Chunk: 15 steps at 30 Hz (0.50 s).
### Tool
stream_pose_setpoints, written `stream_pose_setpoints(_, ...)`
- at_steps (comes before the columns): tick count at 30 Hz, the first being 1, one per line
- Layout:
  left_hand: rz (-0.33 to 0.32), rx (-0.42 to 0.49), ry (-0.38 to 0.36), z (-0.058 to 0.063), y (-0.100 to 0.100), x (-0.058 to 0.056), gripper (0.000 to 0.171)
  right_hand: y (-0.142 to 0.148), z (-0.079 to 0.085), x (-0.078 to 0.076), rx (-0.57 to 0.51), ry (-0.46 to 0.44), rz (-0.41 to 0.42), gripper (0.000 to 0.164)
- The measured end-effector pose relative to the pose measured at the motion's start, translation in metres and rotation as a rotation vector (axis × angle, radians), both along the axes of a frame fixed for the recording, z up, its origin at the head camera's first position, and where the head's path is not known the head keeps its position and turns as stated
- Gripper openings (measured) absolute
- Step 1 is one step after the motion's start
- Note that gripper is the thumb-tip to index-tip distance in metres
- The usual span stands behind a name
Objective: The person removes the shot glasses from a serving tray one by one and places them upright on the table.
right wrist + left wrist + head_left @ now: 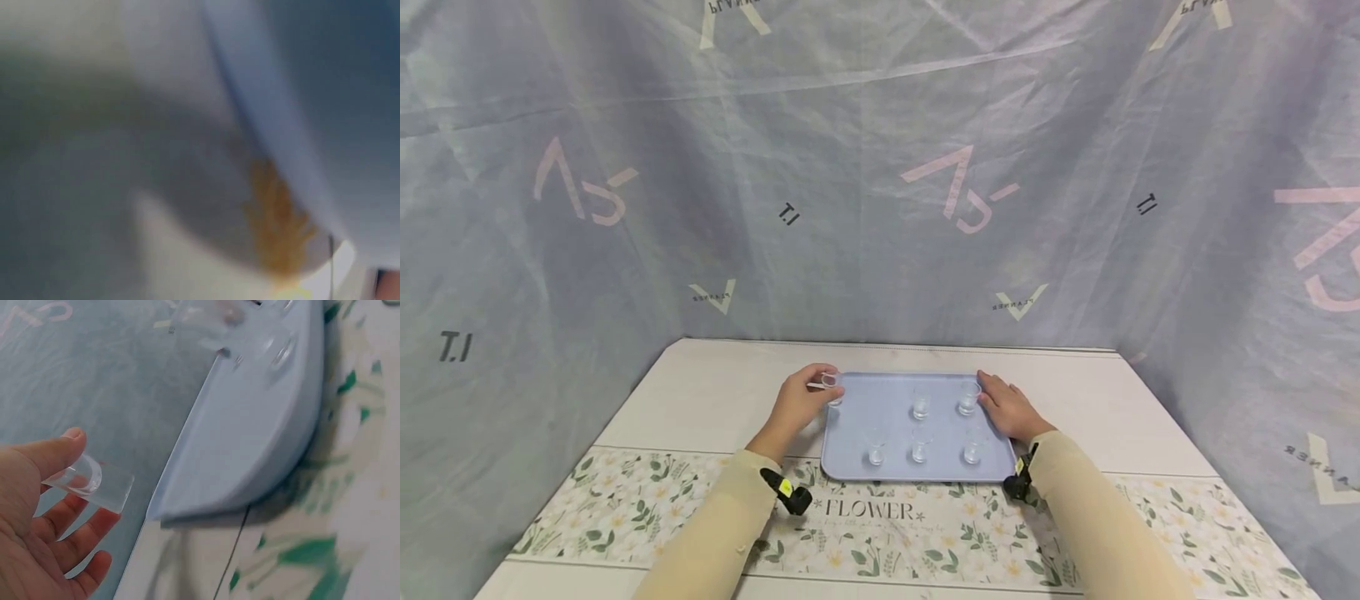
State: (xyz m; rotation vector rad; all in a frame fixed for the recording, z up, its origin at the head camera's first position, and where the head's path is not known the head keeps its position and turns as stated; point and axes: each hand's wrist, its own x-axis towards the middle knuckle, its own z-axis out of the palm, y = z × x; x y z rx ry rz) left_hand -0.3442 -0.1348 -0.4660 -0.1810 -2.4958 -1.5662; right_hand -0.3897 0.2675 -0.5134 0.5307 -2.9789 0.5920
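1. The left hand (800, 403) is pinching a transparent cup between its thumb and fingers, just beside the far left corner of the tray.
2. The held cup (830, 381) is sitting at the hand's right side; its long axis seems to be running roughly upright, mouth up. Whether its base is touching the tray, I cannot tell.
3. The tray (868, 410), pale blue, is lying to the right of the left hand, its long side running left to right, its near edge lying over the flowered band (895, 533).
4. The near left cup (876, 454) is standing upright on the tray, on the near side of the held cup and right of it.
5. The far middle cup (921, 407) and near middle cup (919, 451) are standing in line, one behind the other.
6. The far right cup (968, 402) and near right cup (972, 452) are standing rightmost.
7. The right hand (1011, 410) is resting at the tray's far right corner, fingers extending, seemingly holding nothing, thumb near the far right cup; contact there is unclear.
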Motion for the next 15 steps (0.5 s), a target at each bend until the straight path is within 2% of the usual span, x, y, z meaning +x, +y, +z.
stream_pose_setpoints(3, 0.026, 0.004, 0.003, -0.001, -0.012, 0.001, 0.039, 0.002, -0.001, 0.000, -0.001, 0.003, -0.007, 0.058)
stream_pose_setpoints(9, 0.086, -0.034, -0.012, -0.015, -0.032, -0.003, 0.037, 0.002, -0.001, 0.001, -0.020, 0.010, -0.008, 0.058)
stream_pose_setpoints(15, 0.084, -0.054, -0.005, -0.025, -0.040, -0.010, 0.038, 0.000, -0.001, 0.000, -0.019, 0.015, -0.005, 0.057)
